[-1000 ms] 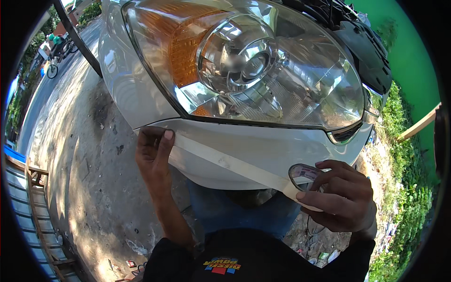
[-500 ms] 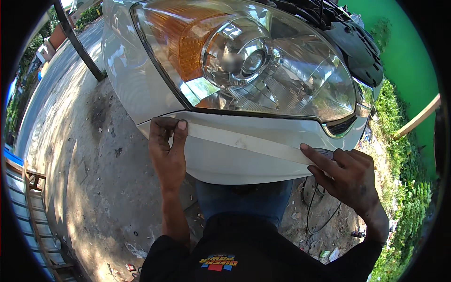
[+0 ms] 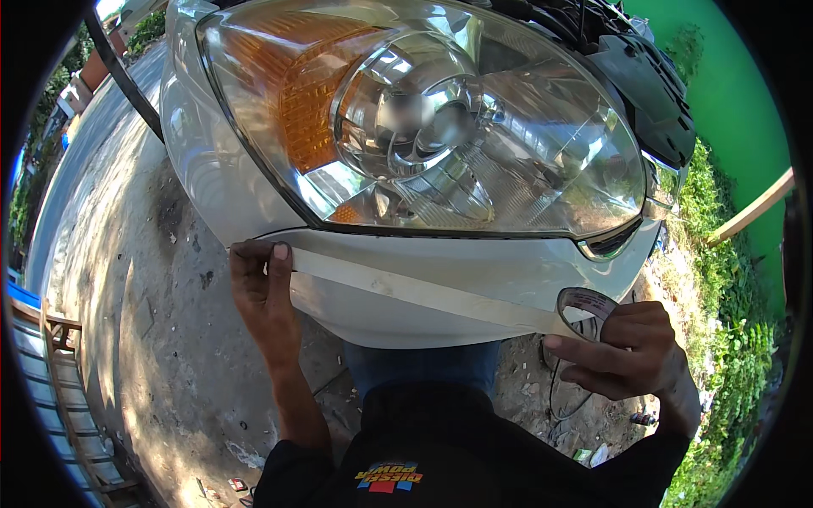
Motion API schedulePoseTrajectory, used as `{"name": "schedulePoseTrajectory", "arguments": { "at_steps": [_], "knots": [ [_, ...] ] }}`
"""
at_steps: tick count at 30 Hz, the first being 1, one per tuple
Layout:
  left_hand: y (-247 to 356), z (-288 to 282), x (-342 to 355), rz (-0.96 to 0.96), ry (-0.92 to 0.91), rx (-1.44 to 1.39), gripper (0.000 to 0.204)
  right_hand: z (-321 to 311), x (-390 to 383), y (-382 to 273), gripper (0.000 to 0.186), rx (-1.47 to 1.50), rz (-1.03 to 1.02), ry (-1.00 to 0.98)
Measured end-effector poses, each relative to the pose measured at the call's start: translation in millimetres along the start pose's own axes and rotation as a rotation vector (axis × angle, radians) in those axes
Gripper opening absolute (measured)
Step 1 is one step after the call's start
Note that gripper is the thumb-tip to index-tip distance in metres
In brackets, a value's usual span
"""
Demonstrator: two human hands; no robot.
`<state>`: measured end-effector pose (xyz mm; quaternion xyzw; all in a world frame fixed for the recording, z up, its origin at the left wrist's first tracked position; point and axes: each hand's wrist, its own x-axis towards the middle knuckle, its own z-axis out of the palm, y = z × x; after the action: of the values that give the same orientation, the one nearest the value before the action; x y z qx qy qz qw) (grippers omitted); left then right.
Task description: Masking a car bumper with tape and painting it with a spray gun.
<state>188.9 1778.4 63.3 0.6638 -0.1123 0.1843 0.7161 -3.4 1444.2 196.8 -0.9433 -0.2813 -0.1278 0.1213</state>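
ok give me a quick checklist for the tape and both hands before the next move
1. Left hand on the strip's free end: ok, thumb held against it.
2. Right hand on the roll: ok, fingers around it.
3. Strip straight and untwisted: ok, it looks flat and drawn out between the hands.
4. Strip parallel to the headlight's lower edge: not ok, it slants down toward the right hand and the gap widens.
5. Strip stuck to the bumper: cannot tell, this view does not show contact.
6. Strip separate from the roll: not ok, they look joined.
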Motion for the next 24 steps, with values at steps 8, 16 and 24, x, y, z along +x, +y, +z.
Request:
{"name": "schedulePoseTrajectory", "arguments": {
  "at_steps": [8, 16, 24],
  "knots": [
    [13, 1, -12, -0.012, -0.049, 0.044, 0.013, -5, -28, 14, 0.061, -0.188, 0.293, -0.114],
    [27, 23, -12, -0.087, -0.030, 0.073, 0.020, -8, -6, 37, 0.053, -0.124, 0.398, -0.144],
    [26, 27, -6, -0.097, -0.054, 0.166, 0.018, -4, -2, 38, 0.054, -0.223, 0.422, -0.190]
  ]
}}
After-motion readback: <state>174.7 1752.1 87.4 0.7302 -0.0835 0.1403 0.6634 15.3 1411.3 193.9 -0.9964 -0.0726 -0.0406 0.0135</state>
